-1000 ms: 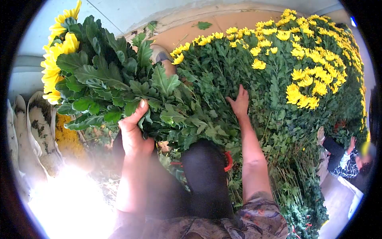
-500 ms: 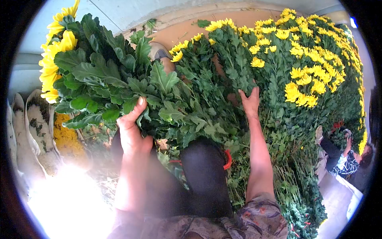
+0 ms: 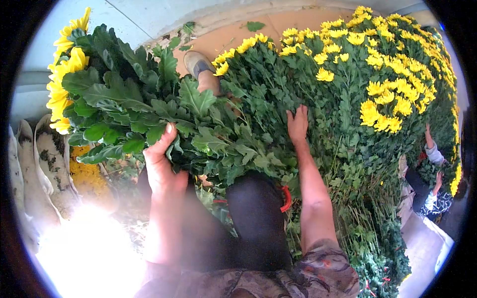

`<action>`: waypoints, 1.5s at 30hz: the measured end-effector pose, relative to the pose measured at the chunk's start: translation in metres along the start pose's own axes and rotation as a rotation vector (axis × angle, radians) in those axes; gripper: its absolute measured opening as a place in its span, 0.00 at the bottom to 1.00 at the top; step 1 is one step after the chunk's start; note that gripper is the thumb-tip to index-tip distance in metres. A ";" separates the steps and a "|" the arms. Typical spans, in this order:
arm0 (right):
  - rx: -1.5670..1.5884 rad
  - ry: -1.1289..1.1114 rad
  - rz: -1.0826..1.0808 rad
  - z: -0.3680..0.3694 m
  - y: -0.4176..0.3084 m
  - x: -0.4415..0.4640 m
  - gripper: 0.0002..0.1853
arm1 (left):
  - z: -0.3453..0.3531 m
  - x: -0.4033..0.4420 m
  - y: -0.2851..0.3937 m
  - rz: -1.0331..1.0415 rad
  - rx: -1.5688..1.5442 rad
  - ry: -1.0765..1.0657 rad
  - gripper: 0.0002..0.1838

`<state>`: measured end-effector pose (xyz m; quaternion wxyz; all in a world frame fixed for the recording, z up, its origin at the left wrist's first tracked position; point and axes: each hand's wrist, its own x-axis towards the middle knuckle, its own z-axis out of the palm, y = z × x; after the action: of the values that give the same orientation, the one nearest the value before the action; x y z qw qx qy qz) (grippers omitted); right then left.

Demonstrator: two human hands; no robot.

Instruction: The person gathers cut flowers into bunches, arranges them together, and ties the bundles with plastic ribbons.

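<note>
My left hand (image 3: 164, 166) is closed around a bunch of yellow chrysanthemums (image 3: 124, 102), thumb on top of the leaves. The bunch lies tilted across my front, its yellow heads (image 3: 60, 89) at the far left and its stems running right over my knees. My right hand (image 3: 298, 125) rests among the leaves of a large heap of chrysanthemums (image 3: 343, 107), thumb and fingers apart. Its fingertips are partly lost in the foliage, and I see no stem gripped in it.
A red band (image 3: 285, 198) lies beside my knee. At the left stand white wrappings (image 3: 47, 159) around yellow flowers (image 3: 87, 171). My shoe (image 3: 196, 63) is on the floor ahead. Another person (image 3: 435, 193) works at the far right. Glare covers the lower left.
My right hand has shifted left, and the stalks near it have settled, covering a gap in the foliage. My left hand keeps its bunch. The other person's arm has come up.
</note>
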<state>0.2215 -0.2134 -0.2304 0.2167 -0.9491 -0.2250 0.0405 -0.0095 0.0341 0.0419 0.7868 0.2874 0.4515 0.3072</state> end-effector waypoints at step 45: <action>0.093 -0.374 -0.446 -0.216 -0.232 -0.081 0.19 | 0.022 0.025 -0.046 0.719 0.253 -0.064 0.08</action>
<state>0.0918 -0.1474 0.0628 0.2184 -0.8413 -0.4621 0.1763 0.0308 0.0197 0.0046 0.6008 0.5317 0.3317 0.4963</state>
